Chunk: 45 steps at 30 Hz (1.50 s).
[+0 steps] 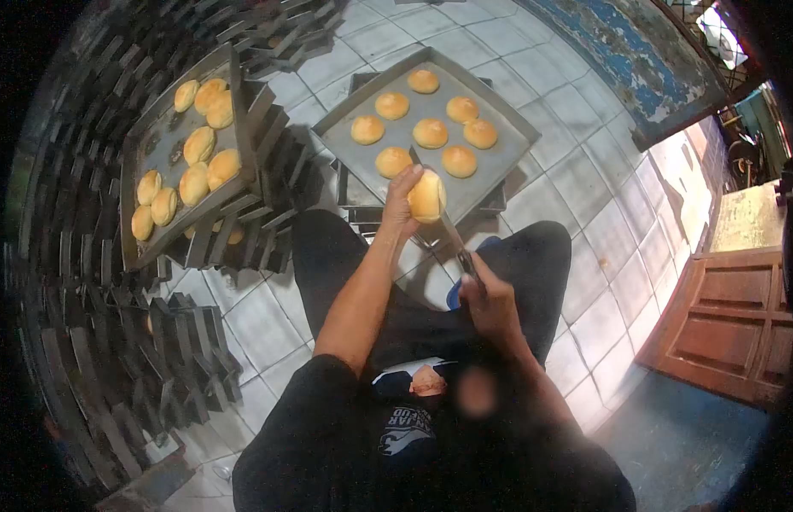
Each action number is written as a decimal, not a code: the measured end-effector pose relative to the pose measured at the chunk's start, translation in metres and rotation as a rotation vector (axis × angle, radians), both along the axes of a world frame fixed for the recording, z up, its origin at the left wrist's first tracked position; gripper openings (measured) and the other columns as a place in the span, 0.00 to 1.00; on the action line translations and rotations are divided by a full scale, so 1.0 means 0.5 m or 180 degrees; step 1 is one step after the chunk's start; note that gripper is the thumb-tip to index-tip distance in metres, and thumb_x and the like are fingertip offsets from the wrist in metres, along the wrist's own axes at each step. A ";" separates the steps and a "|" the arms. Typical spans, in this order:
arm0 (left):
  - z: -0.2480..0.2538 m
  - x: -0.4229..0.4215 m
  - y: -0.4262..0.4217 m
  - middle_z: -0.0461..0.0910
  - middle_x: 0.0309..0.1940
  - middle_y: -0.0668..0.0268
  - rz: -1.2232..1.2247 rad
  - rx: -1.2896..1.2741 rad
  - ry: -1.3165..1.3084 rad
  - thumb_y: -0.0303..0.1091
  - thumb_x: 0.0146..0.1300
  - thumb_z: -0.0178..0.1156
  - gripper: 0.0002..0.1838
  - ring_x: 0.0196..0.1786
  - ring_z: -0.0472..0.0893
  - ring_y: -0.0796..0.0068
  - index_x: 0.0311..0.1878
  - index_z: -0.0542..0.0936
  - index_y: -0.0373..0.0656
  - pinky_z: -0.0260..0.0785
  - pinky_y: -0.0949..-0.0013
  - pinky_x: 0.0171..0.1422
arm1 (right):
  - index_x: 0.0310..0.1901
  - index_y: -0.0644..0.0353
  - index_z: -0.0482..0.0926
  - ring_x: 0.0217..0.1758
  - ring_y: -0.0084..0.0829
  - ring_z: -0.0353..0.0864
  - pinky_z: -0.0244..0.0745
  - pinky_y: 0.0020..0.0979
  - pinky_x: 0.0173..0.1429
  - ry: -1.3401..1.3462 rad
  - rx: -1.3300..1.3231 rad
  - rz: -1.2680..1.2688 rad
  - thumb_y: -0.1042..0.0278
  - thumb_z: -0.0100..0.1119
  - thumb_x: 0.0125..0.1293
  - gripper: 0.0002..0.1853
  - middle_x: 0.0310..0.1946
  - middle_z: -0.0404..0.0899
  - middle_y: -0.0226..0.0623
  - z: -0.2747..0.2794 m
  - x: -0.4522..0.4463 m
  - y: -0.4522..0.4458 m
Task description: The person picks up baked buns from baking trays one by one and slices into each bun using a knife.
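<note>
My left hand (401,203) holds a round golden bun (426,197) over the near corner of a square metal tray (348,108). My right hand (492,300) grips the dark handle of a knife (454,239), whose blade runs up to the bun's right side. A pale line shows along that side of the bun. Several whole buns (430,133) lie spaced apart on the tray in front of me. How deep the blade sits in the bun cannot be made out.
At the left, a second tray (170,136) with several buns rests tilted on stacked trays. More stacked metal trays (81,196) fill the left side. White floor tiles (588,205) surround my legs. A brown wooden door panel (725,320) stands at the right.
</note>
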<state>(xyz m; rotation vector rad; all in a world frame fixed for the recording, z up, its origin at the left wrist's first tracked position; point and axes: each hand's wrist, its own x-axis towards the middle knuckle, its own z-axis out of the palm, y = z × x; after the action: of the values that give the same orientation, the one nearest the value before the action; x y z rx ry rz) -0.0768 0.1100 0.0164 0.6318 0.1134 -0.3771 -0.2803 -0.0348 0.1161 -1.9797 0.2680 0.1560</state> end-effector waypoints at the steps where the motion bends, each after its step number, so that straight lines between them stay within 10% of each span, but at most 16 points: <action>1: 0.002 -0.015 -0.013 0.82 0.35 0.65 -0.0148 0.0036 0.0007 0.41 0.70 0.66 0.13 0.35 0.85 0.72 0.46 0.81 0.41 0.81 0.65 0.40 | 0.72 0.62 0.72 0.35 0.33 0.86 0.80 0.35 0.46 -0.0166 -0.0001 -0.0065 0.66 0.56 0.76 0.25 0.30 0.84 0.46 -0.017 0.023 0.002; 36: -0.032 0.015 -0.047 0.82 0.37 0.66 0.0439 0.0449 0.0648 0.41 0.73 0.66 0.13 0.37 0.84 0.71 0.49 0.79 0.42 0.81 0.63 0.42 | 0.73 0.61 0.72 0.41 0.29 0.86 0.79 0.32 0.49 0.0332 0.0054 0.0256 0.66 0.59 0.76 0.26 0.39 0.87 0.46 -0.076 0.016 -0.049; 41: -0.118 0.051 -0.041 0.84 0.42 0.63 0.0469 0.0203 0.0862 0.42 0.74 0.64 0.16 0.42 0.86 0.64 0.55 0.80 0.41 0.82 0.57 0.48 | 0.72 0.57 0.75 0.26 0.22 0.78 0.72 0.27 0.32 0.0772 0.0138 -0.0237 0.71 0.58 0.75 0.25 0.30 0.83 0.29 0.000 -0.168 -0.174; 45: -0.125 0.062 -0.043 0.84 0.46 0.54 0.0884 0.2780 0.0060 0.40 0.76 0.60 0.18 0.46 0.85 0.57 0.56 0.80 0.33 0.77 0.57 0.54 | 0.72 0.61 0.75 0.17 0.12 0.65 0.55 0.18 0.21 0.0983 0.0440 -0.1058 0.68 0.59 0.76 0.24 0.27 0.81 0.28 0.086 -0.203 -0.221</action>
<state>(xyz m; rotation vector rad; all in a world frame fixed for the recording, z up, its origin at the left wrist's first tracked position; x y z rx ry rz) -0.0460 0.0886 -0.0460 1.4544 0.3902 -0.0437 -0.3820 -0.1455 0.1592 -1.7423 0.7604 0.2581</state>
